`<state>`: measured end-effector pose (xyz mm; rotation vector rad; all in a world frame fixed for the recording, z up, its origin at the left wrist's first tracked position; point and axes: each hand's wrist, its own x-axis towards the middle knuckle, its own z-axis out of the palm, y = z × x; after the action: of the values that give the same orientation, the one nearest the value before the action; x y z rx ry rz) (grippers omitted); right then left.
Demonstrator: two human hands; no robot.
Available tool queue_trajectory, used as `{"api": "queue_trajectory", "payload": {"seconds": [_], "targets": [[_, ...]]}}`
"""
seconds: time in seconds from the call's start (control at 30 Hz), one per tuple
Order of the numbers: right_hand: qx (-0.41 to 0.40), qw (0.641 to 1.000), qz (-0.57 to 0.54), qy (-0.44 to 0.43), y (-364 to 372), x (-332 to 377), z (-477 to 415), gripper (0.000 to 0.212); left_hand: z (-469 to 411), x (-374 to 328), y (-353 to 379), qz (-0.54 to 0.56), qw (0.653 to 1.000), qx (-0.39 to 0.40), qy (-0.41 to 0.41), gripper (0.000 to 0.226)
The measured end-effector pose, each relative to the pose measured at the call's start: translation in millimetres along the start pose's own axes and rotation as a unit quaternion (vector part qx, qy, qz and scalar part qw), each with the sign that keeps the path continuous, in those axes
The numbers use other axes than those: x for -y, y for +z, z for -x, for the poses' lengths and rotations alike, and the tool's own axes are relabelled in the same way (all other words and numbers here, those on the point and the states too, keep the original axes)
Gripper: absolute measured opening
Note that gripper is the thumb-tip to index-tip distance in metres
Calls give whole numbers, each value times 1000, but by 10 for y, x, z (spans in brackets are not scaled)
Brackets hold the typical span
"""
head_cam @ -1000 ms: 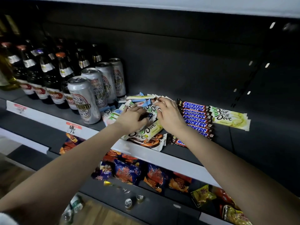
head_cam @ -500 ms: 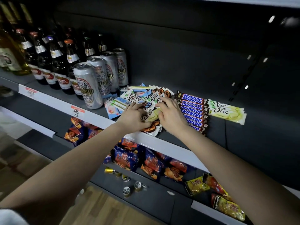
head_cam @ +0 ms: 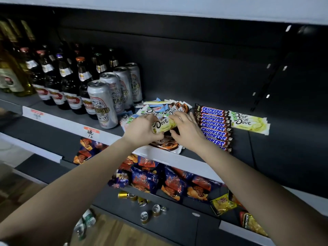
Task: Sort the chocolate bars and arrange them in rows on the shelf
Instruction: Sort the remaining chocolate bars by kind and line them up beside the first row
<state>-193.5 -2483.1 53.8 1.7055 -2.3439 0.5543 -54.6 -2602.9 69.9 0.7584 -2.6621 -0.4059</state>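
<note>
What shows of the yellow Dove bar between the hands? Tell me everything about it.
The yellow Dove bar is long and flat, in a glossy pale yellow-green wrapper with dark script lettering. It sits slightly tilted above the mixed pile on the shelf. The left hand grips its left end and the right hand holds the other.

Left hand (head_cam: 142,129) and right hand (head_cam: 187,133) grip one yellow Dove bar (head_cam: 162,123).
</note>
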Motion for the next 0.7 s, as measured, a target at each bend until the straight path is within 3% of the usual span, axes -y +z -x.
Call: {"api": "queue_trajectory", "payload": {"seconds": [0.1, 0.27, 0.5, 0.7], "targets": [[-7, 1000, -20, -10, 114, 149, 2, 51, 108, 189, -67, 23, 1000, 1, 15, 83], [-3, 999, -33, -14, 165, 332, 11, 52, 224, 376, -159, 67, 997, -21, 40, 77], [6, 1000, -1, 1, 45, 293, 93, 54, 213, 382, -189, 72, 993, 10, 96, 72], [-79, 995, 36, 52, -70, 265, 315, 53, 195, 225, -134, 94, 984, 13, 149, 71]]}}
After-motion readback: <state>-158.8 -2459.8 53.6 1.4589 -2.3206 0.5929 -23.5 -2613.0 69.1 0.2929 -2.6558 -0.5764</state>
